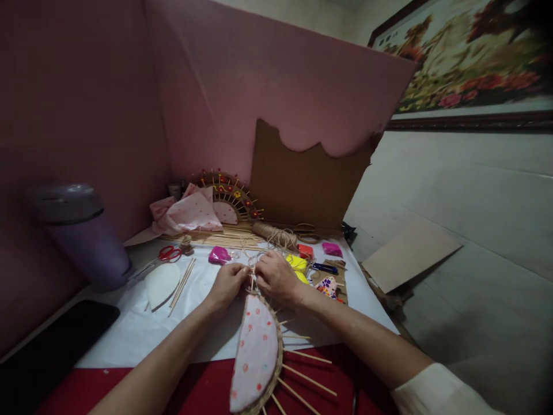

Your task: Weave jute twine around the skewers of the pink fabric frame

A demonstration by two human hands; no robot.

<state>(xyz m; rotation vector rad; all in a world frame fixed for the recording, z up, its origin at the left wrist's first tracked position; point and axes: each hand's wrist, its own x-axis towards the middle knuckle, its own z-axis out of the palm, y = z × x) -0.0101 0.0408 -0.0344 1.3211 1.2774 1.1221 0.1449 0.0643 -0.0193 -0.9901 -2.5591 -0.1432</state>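
A half-round piece covered in pink dotted fabric (256,351) stands on end below my hands, with braided twine along its curved edge and thin wooden sticks (307,379) fanning out to the right. My left hand (228,283) pinches its upper end, fingers closed. Right beside it, my right hand (276,279) is closed on a strand of twine at the same end. The fingertips nearly meet, so the exact grip is partly hidden. Loose loops of twine run behind my right hand toward a twine roll (276,235).
Red-handled scissors (169,253), a white leaf-shaped piece (162,285) and short sticks lie left. Yellow packets (296,263), a blue cutter (324,268) and magenta packets (332,249) lie around. A decorated half-round fan (237,196), cardboard (306,178), purple tumbler (88,242) and phone (56,351) surround them.
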